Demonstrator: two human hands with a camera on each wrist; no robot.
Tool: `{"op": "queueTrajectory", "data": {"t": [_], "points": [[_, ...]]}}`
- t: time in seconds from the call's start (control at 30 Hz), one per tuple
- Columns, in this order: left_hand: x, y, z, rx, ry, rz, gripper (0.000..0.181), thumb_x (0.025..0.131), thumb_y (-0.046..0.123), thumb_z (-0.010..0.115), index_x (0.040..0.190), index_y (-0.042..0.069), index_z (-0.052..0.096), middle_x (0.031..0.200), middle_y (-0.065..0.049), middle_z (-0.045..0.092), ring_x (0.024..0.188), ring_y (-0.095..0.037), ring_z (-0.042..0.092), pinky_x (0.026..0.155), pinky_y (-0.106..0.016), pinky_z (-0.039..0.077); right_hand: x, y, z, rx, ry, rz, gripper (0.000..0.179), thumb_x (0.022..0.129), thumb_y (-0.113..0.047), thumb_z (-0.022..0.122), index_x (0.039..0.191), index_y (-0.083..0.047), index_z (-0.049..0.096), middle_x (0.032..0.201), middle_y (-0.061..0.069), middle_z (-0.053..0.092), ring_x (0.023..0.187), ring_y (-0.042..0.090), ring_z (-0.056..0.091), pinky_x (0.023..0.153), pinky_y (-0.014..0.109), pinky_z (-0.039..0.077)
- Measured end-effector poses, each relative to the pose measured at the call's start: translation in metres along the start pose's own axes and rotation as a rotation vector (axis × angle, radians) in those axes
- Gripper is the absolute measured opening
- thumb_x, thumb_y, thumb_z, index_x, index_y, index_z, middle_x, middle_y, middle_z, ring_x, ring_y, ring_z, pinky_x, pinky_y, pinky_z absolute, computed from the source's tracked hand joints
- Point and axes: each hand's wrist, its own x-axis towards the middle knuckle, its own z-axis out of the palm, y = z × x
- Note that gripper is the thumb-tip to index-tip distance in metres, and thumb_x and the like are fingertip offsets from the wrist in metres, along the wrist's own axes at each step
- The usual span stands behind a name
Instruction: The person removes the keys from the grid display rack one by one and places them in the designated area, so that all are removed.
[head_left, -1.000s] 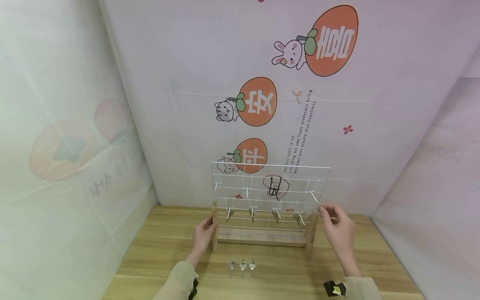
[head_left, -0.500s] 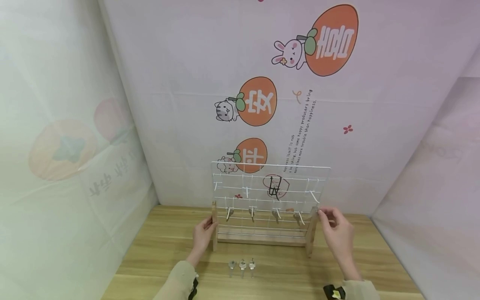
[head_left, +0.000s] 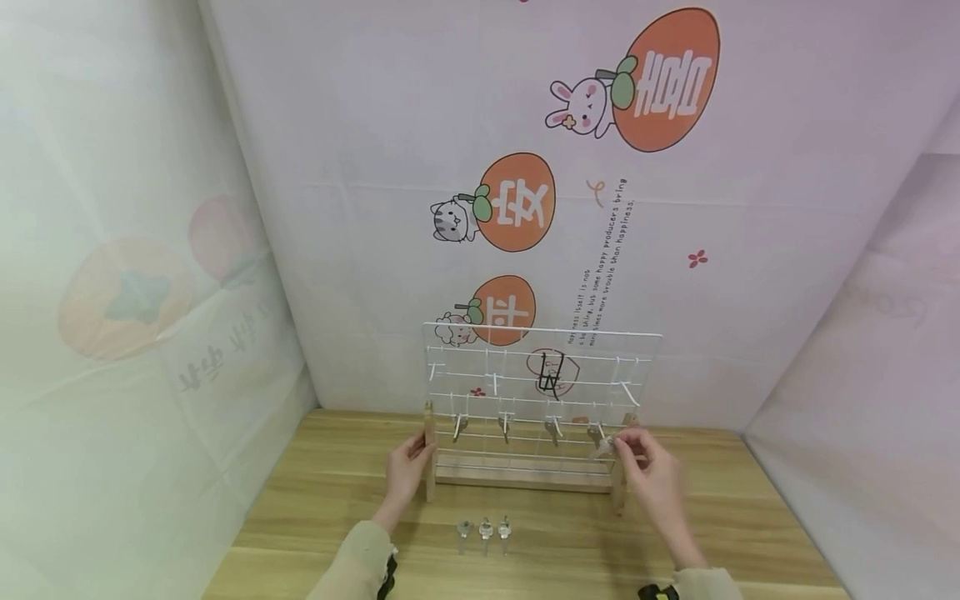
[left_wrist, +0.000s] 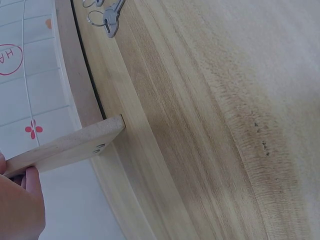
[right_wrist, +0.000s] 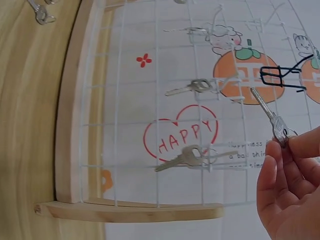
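Observation:
Between thumb and fingers, my right hand [head_left: 654, 468] pinches a silver key [right_wrist: 272, 118] by its head, its blade pointing up and away in the right wrist view. A small ring hangs at the key's head. The hand is in front of the right part of a white wire grid rack [head_left: 540, 330], near the right end of the lower hook row. Silver keys [right_wrist: 191, 156] hang there from white hooks. My left hand [head_left: 407, 469] grips the rack's left wooden upright [left_wrist: 65, 150], thumb on one side and fingers on the other.
Three keys [head_left: 486, 531] lie in a row on the wooden table [head_left: 337, 533] before the rack. White hooks [head_left: 628, 393] and one black hook [head_left: 550, 375] sit higher on the grid. A printed white cloth [head_left: 375, 250] stands behind.
My right hand has moved left and slightly down with the key, from beside the right upright to the right end of the lower hooks. The left hand stays on its upright.

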Motion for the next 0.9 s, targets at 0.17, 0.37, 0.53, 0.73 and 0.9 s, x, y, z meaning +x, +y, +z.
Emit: {"op": "queueTrajectory", "data": {"t": [0.17, 0.37, 0.53, 0.73, 0.9], "points": [[0.000, -0.001, 0.000, 0.006, 0.004, 0.005, 0.036, 0.092, 0.000, 0.067, 0.123, -0.016, 0.059, 0.122, -0.035, 0.063, 0.114, -0.046, 0.065, 0.093, -0.038, 0.060, -0.007, 0.005, 0.010, 0.005, -0.061, 0.013, 0.005, 0.092, 0.000, 0.065, 0.096, -0.002, 0.068, 0.088, 0.012, 0.074, 0.073, -0.002, 0.063, 0.063, 0.013, 0.058], [0.003, -0.009, 0.001, -0.006, 0.010, -0.005, 0.037, 0.092, 0.003, 0.068, 0.124, -0.013, 0.060, 0.123, -0.033, 0.063, 0.114, -0.045, 0.065, 0.093, -0.035, 0.061, -0.017, 0.008, 0.022, 0.009, -0.116, 0.010, 0.004, 0.090, 0.002, 0.066, 0.094, 0.000, 0.067, 0.086, 0.011, 0.073, 0.072, 0.004, 0.064, 0.059, 0.015, 0.057], [0.003, -0.008, 0.000, -0.008, 0.007, 0.005, 0.036, 0.092, 0.002, 0.067, 0.124, -0.014, 0.060, 0.123, -0.034, 0.063, 0.114, -0.046, 0.065, 0.093, -0.036, 0.060, -0.026, 0.014, 0.032, 0.022, -0.158, 0.004, 0.006, 0.088, 0.003, 0.067, 0.093, 0.000, 0.067, 0.084, 0.010, 0.073, 0.070, 0.008, 0.065, 0.058, 0.015, 0.057], [0.003, -0.008, 0.002, 0.011, 0.018, -0.009, 0.038, 0.091, 0.003, 0.068, 0.124, -0.014, 0.060, 0.123, -0.032, 0.064, 0.114, -0.043, 0.066, 0.093, -0.036, 0.061, -0.034, 0.023, 0.044, -0.003, -0.187, 0.018, 0.008, 0.087, 0.003, 0.068, 0.091, -0.003, 0.068, 0.083, 0.007, 0.073, 0.070, 0.001, 0.061, 0.058, 0.014, 0.055], [0.003, -0.009, 0.002, -0.001, 0.021, 0.003, 0.038, 0.091, 0.002, 0.068, 0.124, -0.015, 0.059, 0.123, -0.034, 0.063, 0.113, -0.045, 0.066, 0.093, -0.040, 0.060, -0.041, 0.030, 0.051, -0.024, -0.227, 0.021, 0.007, 0.086, 0.002, 0.070, 0.088, -0.004, 0.066, 0.081, 0.005, 0.071, 0.069, 0.000, 0.060, 0.057, 0.013, 0.054]]}}
